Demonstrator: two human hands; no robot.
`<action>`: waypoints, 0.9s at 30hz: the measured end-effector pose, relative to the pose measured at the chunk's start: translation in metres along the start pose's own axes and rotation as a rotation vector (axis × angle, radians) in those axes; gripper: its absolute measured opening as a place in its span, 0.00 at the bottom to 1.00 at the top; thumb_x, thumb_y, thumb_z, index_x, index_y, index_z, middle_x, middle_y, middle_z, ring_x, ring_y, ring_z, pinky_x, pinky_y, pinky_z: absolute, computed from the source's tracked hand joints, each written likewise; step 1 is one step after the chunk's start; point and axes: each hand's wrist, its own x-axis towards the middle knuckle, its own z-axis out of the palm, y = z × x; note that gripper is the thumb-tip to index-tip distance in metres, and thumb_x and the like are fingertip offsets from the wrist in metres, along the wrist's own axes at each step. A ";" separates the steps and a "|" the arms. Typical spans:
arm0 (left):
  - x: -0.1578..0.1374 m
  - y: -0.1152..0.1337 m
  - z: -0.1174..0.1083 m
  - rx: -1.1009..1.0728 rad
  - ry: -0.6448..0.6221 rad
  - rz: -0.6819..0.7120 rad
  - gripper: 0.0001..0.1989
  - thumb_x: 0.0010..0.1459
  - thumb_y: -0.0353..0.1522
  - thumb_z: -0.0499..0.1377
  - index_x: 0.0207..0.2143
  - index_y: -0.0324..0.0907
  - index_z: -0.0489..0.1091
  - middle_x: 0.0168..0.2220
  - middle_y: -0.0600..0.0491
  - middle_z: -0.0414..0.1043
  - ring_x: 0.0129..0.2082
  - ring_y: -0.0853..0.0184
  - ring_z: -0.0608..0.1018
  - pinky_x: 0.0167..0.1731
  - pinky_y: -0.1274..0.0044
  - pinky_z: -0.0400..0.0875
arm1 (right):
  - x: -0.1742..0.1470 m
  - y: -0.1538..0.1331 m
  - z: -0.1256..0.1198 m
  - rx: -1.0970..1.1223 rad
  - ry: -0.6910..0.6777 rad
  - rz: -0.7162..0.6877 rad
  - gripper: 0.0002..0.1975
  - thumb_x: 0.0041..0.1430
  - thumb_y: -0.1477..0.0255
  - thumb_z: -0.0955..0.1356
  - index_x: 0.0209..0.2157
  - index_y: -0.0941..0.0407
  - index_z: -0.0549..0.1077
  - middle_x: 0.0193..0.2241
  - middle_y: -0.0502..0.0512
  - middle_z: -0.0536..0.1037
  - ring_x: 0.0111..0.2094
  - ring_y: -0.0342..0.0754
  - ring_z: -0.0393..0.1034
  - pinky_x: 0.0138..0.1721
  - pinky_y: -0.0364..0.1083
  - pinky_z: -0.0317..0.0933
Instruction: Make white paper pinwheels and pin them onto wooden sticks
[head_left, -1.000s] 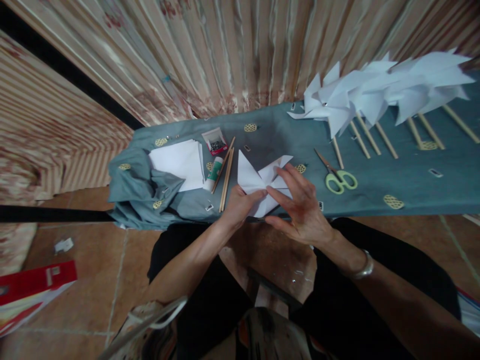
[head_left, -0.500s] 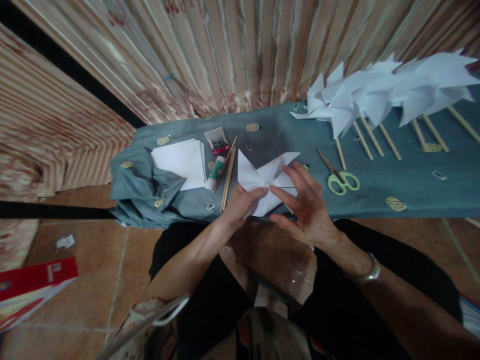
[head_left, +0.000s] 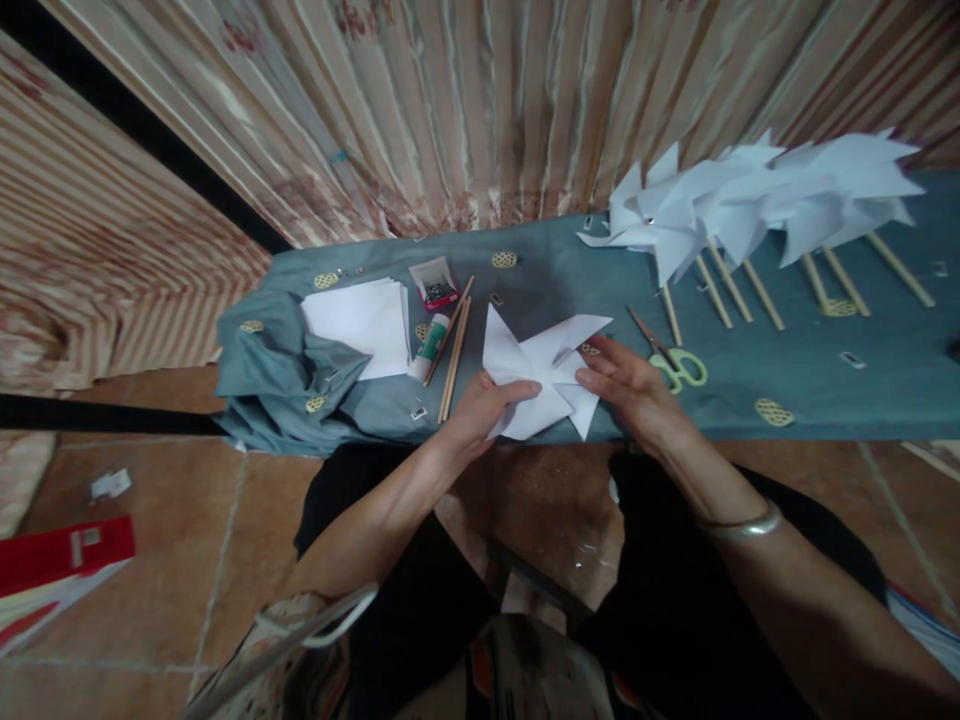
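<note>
The left hand [head_left: 484, 410] is gripping a paper pinwheel [head_left: 534, 400] on its left side, thumb pressing near the centre; the right hand [head_left: 636, 395] is holding its right edge between thumb and fingers. The pinwheel is hanging over the near part of the cloth [head_left: 525, 280]. Scissors [head_left: 670, 358] are lying beside the right hand. Wooden sticks [head_left: 454, 362], a glue stick [head_left: 430, 347] and paper sheets [head_left: 360, 325] are lying left.

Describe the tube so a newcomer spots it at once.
On the grey-blue cloth, look left of the left hand. Between the paper stack and thin sticks lies the tube: short, white with a green band, much thicker than the sticks.
</note>
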 end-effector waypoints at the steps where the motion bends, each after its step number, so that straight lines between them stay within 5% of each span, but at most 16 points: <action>1: -0.001 0.000 0.001 0.002 -0.012 0.000 0.18 0.31 0.31 0.74 0.29 0.38 0.79 0.31 0.48 0.82 0.34 0.58 0.82 0.35 0.73 0.73 | 0.001 -0.001 0.003 0.060 -0.039 0.049 0.36 0.48 0.55 0.77 0.56 0.51 0.69 0.46 0.57 0.82 0.46 0.57 0.78 0.49 0.56 0.72; 6: 0.000 -0.003 0.002 0.017 -0.014 0.032 0.19 0.32 0.32 0.74 0.31 0.37 0.79 0.29 0.49 0.81 0.32 0.61 0.81 0.34 0.74 0.72 | 0.001 -0.005 0.011 0.175 -0.088 0.105 0.33 0.44 0.60 0.79 0.52 0.53 0.71 0.43 0.55 0.83 0.41 0.55 0.80 0.45 0.53 0.73; 27: 0.004 -0.014 0.001 0.085 0.048 0.104 0.18 0.34 0.33 0.74 0.32 0.37 0.80 0.31 0.51 0.81 0.30 0.64 0.80 0.33 0.75 0.72 | 0.008 -0.003 0.017 -0.010 0.070 0.059 0.24 0.39 0.63 0.79 0.40 0.54 0.74 0.37 0.53 0.82 0.35 0.53 0.76 0.39 0.54 0.72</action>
